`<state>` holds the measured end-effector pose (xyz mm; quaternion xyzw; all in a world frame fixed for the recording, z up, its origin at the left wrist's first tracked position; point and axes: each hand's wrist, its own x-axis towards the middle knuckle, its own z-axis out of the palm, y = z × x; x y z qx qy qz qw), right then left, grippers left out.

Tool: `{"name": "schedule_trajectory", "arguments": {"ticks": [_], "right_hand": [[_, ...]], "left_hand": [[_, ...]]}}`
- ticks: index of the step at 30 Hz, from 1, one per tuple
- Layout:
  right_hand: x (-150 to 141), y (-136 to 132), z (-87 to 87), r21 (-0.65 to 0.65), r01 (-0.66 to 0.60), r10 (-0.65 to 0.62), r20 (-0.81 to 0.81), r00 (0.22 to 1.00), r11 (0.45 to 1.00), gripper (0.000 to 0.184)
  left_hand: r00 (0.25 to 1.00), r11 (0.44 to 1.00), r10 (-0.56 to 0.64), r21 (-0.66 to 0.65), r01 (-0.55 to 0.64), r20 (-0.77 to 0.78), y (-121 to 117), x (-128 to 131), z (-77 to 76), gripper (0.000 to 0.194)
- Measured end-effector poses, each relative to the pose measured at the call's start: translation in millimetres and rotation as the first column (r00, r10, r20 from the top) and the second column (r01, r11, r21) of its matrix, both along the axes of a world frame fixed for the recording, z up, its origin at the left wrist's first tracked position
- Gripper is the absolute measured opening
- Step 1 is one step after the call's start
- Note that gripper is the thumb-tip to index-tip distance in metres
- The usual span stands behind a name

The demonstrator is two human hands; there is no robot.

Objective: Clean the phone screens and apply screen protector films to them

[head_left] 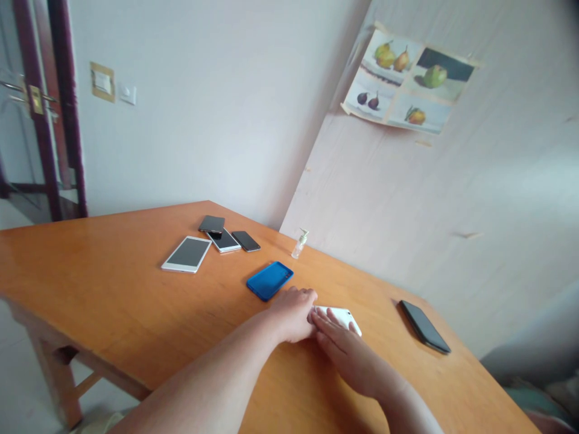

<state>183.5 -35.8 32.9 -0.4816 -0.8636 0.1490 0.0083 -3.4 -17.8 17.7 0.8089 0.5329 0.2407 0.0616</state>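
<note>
A white smartphone [346,315] lies on the wooden table, partly covered by both hands; a small dark camera spot shows near its right corner. My left hand [294,313] is curled at the phone's left end, its fingers bent and partly hidden. Stretched out flat, the fingers of my right hand [339,346] rest across the phone's surface. Just beyond my left hand sits a blue phone case [270,280], hollow side up.
At the back left are a white tablet [187,254], a white phone [225,240], a black phone [246,241] and a dark flat device [211,223]. A small pump bottle [299,244] stands near the wall. Another black phone [424,326] lies at right, near the table's edge.
</note>
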Motion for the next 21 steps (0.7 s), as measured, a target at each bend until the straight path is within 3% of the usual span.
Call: {"name": "schedule_trajectory", "arguments": {"ticks": [5,7,9,13,15,19,21], "right_hand": [[24,15,1.8,0.120,0.278,-0.297,0.199,0.934,0.953,0.051],[30,20,1.7,0.162,0.320,-0.352,0.246,0.903,0.933,0.050],[26,18,1.6,0.162,0.292,-0.323,0.223,0.920,0.943,0.051],[6,3,1.7,0.037,0.049,-0.051,0.061,0.997,0.998,0.054],[4,0,2.0,0.008,-0.005,0.005,0.031,1.000,1.000,0.054],[19,12,0.8,0.123,0.215,-0.232,0.151,0.961,0.969,0.051],[24,17,-0.3,0.179,0.258,-0.290,0.184,0.939,0.950,0.052]], "left_hand": [[0.999,1.000,0.008,-0.004,-0.008,-0.033,1,0,0.4,0.048],[0.999,1.000,0.003,0.008,-0.003,-0.033,2,0,0.0,0.048],[1.000,1.000,0.005,0.020,-0.004,-0.030,2,0,-0.5,0.046],[1.000,0.999,0.012,0.040,-0.011,-0.022,2,0,0.2,0.039],[1.000,0.999,0.014,0.035,-0.013,-0.027,2,-1,1.6,0.038],[0.999,1.000,0.007,-0.005,-0.008,-0.035,2,-2,3.7,0.043],[1.000,1.000,0.011,-0.009,-0.011,-0.029,2,-2,3.5,0.042]]}}
